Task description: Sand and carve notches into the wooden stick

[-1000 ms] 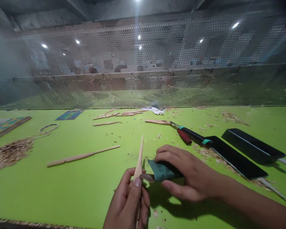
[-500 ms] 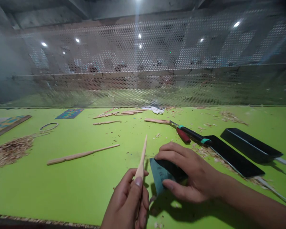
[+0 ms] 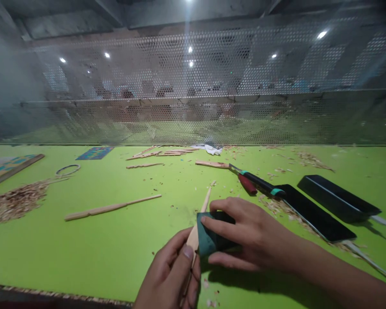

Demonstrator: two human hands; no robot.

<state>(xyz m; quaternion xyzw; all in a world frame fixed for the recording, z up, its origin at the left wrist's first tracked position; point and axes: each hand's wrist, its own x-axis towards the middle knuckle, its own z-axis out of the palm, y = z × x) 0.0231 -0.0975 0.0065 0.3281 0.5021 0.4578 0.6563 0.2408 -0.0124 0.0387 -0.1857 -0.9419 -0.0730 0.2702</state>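
Observation:
My left hand [image 3: 175, 266] is closed around a pale carved wooden stick [image 3: 192, 241], its thin tapered end pointing up and away. In my right hand [image 3: 249, 234] is a folded sheet of dark green sandpaper [image 3: 207, 242], held between fingers and thumb. The sandpaper lies against the right side of the stick and covers part of its middle. A second carved wooden stick [image 3: 112, 208] rests on the green table to the left of my hands.
Wood shavings [image 3: 16, 201] lie heaped at the left. A knife with a black and teal handle [image 3: 260, 182], a red handle [image 3: 247, 184], a phone [image 3: 318, 214] and a black box [image 3: 337, 197] with cables are at the right. Thin carved sticks [image 3: 176, 152] lie before a perforated screen [image 3: 193, 116].
My right hand has moved left, bringing the sandpaper from beside the stick onto it. The stick's tip now leans further right.

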